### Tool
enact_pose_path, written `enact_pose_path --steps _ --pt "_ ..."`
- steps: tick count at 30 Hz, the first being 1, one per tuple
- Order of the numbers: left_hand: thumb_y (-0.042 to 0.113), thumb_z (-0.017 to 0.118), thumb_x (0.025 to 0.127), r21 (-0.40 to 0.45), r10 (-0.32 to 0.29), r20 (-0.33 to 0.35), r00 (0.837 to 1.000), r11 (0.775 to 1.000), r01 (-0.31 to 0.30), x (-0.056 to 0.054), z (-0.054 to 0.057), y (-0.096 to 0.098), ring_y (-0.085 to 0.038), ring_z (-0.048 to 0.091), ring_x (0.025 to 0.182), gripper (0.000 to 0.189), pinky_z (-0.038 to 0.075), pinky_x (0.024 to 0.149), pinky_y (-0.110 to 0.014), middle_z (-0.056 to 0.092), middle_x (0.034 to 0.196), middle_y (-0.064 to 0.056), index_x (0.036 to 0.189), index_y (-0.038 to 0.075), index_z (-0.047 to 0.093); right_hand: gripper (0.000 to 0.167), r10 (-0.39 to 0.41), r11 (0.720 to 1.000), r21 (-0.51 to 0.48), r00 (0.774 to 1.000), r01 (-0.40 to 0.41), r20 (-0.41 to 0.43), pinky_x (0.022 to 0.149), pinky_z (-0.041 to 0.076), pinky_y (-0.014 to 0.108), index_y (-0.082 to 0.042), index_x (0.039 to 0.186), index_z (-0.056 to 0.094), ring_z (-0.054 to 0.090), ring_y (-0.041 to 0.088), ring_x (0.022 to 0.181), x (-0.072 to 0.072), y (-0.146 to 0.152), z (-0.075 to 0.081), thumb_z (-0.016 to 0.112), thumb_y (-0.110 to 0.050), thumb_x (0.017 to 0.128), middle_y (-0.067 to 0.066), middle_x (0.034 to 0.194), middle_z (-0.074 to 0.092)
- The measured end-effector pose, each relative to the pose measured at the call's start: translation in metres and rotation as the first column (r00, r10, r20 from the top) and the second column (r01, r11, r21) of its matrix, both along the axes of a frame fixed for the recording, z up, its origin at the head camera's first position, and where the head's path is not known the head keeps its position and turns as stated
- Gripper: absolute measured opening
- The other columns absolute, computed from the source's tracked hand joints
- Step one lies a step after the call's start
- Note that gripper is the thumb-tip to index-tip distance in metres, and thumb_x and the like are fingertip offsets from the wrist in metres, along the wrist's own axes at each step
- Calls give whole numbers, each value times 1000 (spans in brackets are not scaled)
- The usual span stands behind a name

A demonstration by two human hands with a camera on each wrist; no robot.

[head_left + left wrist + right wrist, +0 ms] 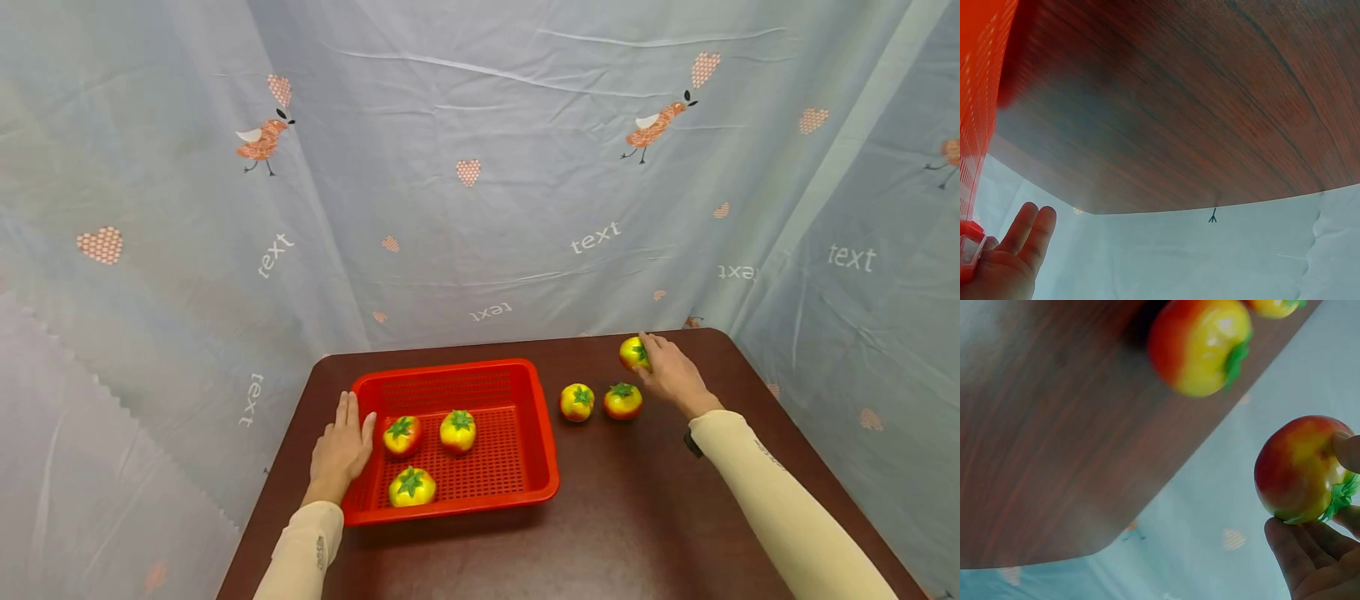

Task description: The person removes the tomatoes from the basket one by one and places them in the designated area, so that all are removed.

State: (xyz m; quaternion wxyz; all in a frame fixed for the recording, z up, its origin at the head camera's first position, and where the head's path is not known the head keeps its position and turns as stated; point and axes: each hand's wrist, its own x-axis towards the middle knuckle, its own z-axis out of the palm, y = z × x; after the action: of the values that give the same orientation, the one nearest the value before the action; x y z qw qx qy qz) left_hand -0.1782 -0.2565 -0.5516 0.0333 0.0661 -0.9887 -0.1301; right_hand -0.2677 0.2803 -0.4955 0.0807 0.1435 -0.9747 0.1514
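My right hand (671,373) pinches a red-and-yellow tomato (633,353) with a green leafy top, near the table's back right. The right wrist view shows this tomato (1300,469) between thumb and fingers, apart from the tabletop. Two more tomatoes stand close by on the table, one tomato (622,402) just below the hand and another tomato (577,402) nearer the basket. My left hand (341,450) lies along the left rim of a red plastic basket (543,450), fingers straight. Inside the basket are three tomatoes: a left one (402,436), a right one (458,432) and a front one (412,487).
The dark wood-grain table (600,517) has rounded back corners. A pale blue-grey curtain (465,242) with birds and hearts hangs behind it and along both sides. The basket's raised walls stand between its tomatoes and those on the table.
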Motion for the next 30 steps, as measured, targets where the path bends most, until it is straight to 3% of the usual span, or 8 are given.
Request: enact_pose_path --steps 9,21,30 --pt "45 27 105 -5 2 2 1000 1000 -2 -1 -1 1 -55 44 123 72 38 102 -66 6 163 -23 156 0 4 65 -50 999 2 999 50 18 101 43 62 11 144 34 46 51 123 6 24 -17 64 -13 92 35 139 43" --pt "42 29 105 6 3 2 1000 1000 -3 0 1 2 -56 43 124 70 37 103 -67 5 163 -23 156 0 4 66 -112 994 11 988 111 107 103 40 63 13 143 33 43 52 123 12 43 -45 64 -14 92 38 138 41" --pt "41 30 105 5 10 12 1000 1000 -10 0 2 3 -56 42 125 71 36 104 -67 5 163 -23 156 1 3 65 -104 994 27 986 102 127 101 42 63 14 141 35 45 52 119 19 50 -58 66 -12 90 38 136 43"
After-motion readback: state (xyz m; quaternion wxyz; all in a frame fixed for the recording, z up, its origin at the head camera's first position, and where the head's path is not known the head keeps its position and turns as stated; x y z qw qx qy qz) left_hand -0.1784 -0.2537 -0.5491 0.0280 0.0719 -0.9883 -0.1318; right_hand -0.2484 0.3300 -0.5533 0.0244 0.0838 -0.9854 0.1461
